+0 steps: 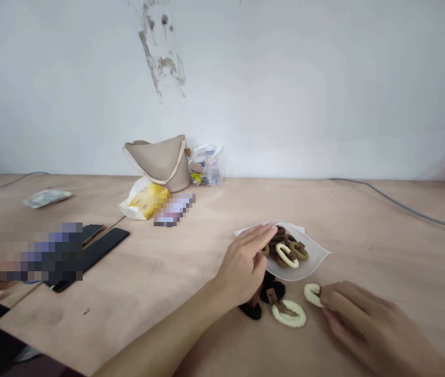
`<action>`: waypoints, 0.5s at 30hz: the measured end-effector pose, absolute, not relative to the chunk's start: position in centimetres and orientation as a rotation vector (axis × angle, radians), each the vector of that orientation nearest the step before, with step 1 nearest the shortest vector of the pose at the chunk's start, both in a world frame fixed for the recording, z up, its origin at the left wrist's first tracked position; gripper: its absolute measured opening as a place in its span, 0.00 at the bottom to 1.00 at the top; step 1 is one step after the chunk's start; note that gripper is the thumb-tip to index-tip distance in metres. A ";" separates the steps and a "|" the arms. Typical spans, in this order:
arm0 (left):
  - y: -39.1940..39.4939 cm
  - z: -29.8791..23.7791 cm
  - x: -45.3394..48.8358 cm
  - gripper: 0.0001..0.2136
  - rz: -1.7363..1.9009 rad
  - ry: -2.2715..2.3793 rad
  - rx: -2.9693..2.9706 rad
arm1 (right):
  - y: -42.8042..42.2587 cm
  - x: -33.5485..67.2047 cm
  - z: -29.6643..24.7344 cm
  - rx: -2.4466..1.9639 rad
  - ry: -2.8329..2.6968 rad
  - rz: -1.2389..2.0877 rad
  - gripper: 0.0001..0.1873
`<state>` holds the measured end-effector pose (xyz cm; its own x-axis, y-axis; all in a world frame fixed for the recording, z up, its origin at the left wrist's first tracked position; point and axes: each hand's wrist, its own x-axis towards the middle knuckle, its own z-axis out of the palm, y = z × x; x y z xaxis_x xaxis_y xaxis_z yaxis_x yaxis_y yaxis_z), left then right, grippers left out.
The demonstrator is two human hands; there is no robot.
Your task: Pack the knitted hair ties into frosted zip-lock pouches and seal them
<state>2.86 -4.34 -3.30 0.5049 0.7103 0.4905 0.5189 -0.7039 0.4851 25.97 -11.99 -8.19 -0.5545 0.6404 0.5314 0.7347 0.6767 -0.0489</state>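
The person's left grip (241, 267) was open, its fingertips resting on the rim of a frosted clear plastic pouch (312, 260) that held a heap of fuzzy brown, olive and cream hair ties (287, 250) on the pale plywood counter (128, 324). The right grip (371, 324) was closed on a fuzzy cream ring-shaped hair tie (312, 294), just beside a second cream hair tie (289, 314) and some fuzzy black hair ties (272, 291), with a beige bucket bag (159, 163) well back by the wall
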 end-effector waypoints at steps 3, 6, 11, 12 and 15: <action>-4.3 -3.4 2.9 0.27 0.985 1.021 2.479 | -11.3 26.3 -7.1 -0.838 -2.339 -0.418 0.12; -4.3 -3.4 3.0 0.27 0.989 1.018 2.474 | -10.0 25.5 -6.0 -0.870 -2.266 -0.510 0.18; -4.2 -3.0 2.9 0.27 0.938 1.035 2.472 | -10.3 22.2 -6.1 -0.843 -2.310 -0.280 0.11; -4.1 -3.0 2.8 0.27 0.913 1.030 2.476 | -10.9 21.7 -6.4 -0.817 -2.336 -0.220 0.10; -4.1 -2.8 2.8 0.26 0.847 1.039 2.474 | -12.3 20.9 -7.2 -0.796 -2.378 -0.147 0.10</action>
<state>2.82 -4.11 -2.82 0.5584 0.7288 0.3963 0.5349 -0.6815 0.4994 20.91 -12.28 -7.22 -0.6269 0.5080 0.5907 0.5767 0.8123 -0.0865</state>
